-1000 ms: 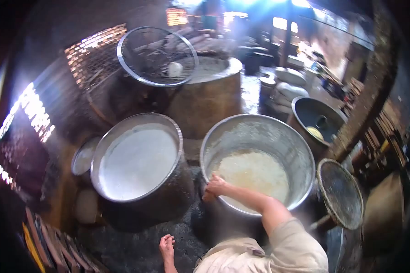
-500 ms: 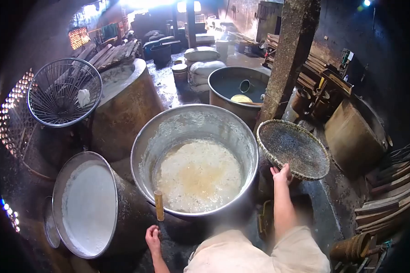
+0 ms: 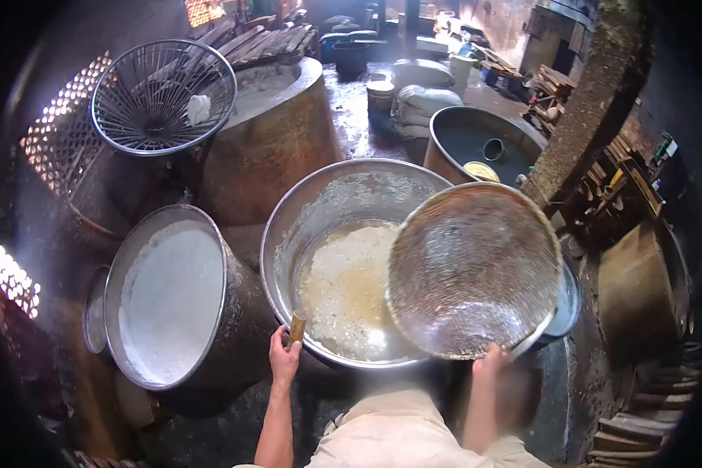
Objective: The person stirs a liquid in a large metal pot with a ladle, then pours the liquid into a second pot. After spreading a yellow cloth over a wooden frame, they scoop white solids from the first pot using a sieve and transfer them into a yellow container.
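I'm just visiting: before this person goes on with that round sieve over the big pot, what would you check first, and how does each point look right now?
1. Right hand has hold of the mesh sieve at its near rim: ok.
2. Sieve sits above the big pot, not off to the side: partly, since its right edge overhangs the rim; not ok.
3. Left hand grips the wooden handle at the pot's near rim: ok.
4. Foamy yellowish liquid well below the rim: ok.
5. Neighbouring pot of white liquid out of the way: ok.
6. Sieve mesh clean: cannot tell.
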Demonstrator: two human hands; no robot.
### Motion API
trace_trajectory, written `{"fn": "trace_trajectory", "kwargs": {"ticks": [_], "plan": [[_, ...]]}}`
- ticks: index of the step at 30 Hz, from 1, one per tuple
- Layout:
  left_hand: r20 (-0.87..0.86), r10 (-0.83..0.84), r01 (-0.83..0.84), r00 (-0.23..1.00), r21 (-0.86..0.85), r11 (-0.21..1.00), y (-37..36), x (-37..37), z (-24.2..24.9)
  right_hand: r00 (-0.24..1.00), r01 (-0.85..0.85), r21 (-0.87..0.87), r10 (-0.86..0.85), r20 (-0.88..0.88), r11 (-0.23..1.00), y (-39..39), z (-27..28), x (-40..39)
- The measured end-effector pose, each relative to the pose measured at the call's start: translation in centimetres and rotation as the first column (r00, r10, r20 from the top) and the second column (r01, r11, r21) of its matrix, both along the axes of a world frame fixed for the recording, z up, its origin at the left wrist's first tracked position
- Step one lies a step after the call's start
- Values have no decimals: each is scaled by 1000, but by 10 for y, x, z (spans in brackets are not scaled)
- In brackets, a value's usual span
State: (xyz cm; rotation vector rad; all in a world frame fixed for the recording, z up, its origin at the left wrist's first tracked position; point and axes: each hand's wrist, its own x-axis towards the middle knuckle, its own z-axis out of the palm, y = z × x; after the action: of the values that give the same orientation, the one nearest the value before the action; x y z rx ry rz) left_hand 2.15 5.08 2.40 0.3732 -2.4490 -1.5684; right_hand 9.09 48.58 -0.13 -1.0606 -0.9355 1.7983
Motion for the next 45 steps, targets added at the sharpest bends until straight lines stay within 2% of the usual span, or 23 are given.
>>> {"fn": "trace_trajectory", "kwargs": {"ticks": [1, 2, 5, 6, 8, 10, 12, 14, 15, 18, 20, 22, 24, 26, 27, 29, 30, 31, 34, 39, 41, 43, 45], "plan": [[2, -43, 43, 999, -90, 995, 0, -6, -4, 996, -73, 84, 77, -49, 994, -10, 3, -24], [10, -85, 86, 996, -181, 980, 0, -11, -6, 991, -136, 89, 137, -5, 987, -18, 1, -46], [43, -63, 68, 997, -147, 987, 7, -17, -2, 959, -222, 53, 208, 195, 974, -48, -9, -113], [87, -57, 69, 995, -137, 988, 6, -16, 2, 953, -288, 38, 283, 104, 957, -36, -81, -138], [101, -40, 54, 994, -144, 988, 4, -14, 4, 911, -410, -54, 412, 33, 911, -54, -101, -172], [128, -51, 74, 991, -184, 980, 5, -11, 9, 870, -487, -62, 490, 58, 871, -64, -137, -197], [145, -19, 48, 989, -205, 978, 12, -11, 20, 833, -529, -146, 544, 98, 836, -71, -171, -214], [172, -3, 42, 985, -221, 974, 15, -13, 18, 778, -549, -324, 613, 137, 770, -62, -225, -217], [179, 27, 15, 984, -229, 973, 18, -16, 19, 778, -537, -356, 612, 142, 765, -62, -237, -215], [217, 123, -72, 968, -227, 971, 32, -27, 32, 792, -447, -528, 594, 141, 721, -66, -239, -214], [255, 184, -128, 949, -222, 967, 36, -31, 32, 765, -414, -644, 629, 136, 644, -46, -315, -195], [265, 216, -146, 940, -262, 954, 38, -39, 30, 731, -417, -663, 663, 161, 621, -37, -351, -183], [311, 221, -122, 924, -306, 944, 36, -45, 29, 700, -413, -682, 689, 186, 604, -36, -361, -180], [392, 219, -88, 894, -325, 942, 40, -54, 36, 488, -360, -672, 744, 456, 647, -38, -353, -174], [396, 232, -100, 888, -325, 940, 39, -56, 36, 474, -366, -674, 751, 459, 642, -40, -350, -174], [416, 213, -50, 884, -369, 928, 38, -58, 33, 110, -340, -458, 518, 848, 821, -44, -338, -182], [424, 209, -31, 881, -388, 921, 42, -64, 42, 4, -344, -399, 426, 905, 850, -41, -338, -184], [424, 224, -49, 877, -386, 921, 42, -67, 42, -26, -348, -378, 394, 919, 858, -40, -338, -185], [407, 194, -25, 892, -386, 922, 38, -62, 43, -29, -362, -389, 407, 913, 847, -31, -336, -184], [344, 223, -118, 912, -302, 946, 35, -49, 36, 26, -389, -395, 439, 898, 832, -13, -306, -199], [240, 213, -145, 947, -272, 951, 30, -40, 35, 60, -399, -391, 450, 891, 829, -9, -281, -212], [221, 215, -169, 951, -210, 963, 25, -30, 39, 133, -410, -379, 466, 875, 829, -17, -244, -238], [225, 184, -155, 957, -141, 978, 19, -17, 34, 313, -447, -355, 516, 798, 821, -36, -192, -272]]}}
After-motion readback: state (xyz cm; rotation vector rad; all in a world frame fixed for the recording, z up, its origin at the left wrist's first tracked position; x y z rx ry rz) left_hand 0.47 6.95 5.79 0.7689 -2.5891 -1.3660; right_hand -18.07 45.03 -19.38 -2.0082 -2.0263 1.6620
